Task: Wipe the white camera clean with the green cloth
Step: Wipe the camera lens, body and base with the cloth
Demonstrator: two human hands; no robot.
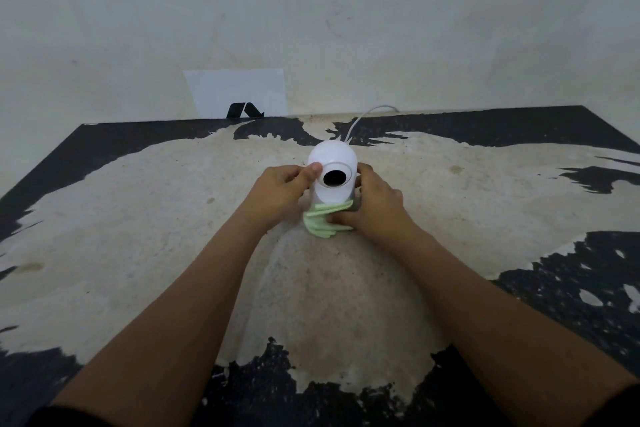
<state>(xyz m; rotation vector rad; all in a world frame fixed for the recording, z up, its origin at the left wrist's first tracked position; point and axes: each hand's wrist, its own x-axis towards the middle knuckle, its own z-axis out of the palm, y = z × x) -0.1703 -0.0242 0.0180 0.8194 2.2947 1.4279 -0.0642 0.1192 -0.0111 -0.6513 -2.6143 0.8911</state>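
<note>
Head view: stood upright mid-bench (104, 218), white camera (332, 177), clamped in left hand (280, 191) grip; pressed against its base, green cloth (323, 222), clamped under right hand (374, 208).

The table (138, 218) has a black surface that is worn away over most of its middle, where a pale, rough layer shows. Black patches stay along its far edge and at its corners. Behind the far edge stands a light wall (311, 10). A white sheet of paper (239, 90) with a black mark leans on this wall, left of the middle.
</note>
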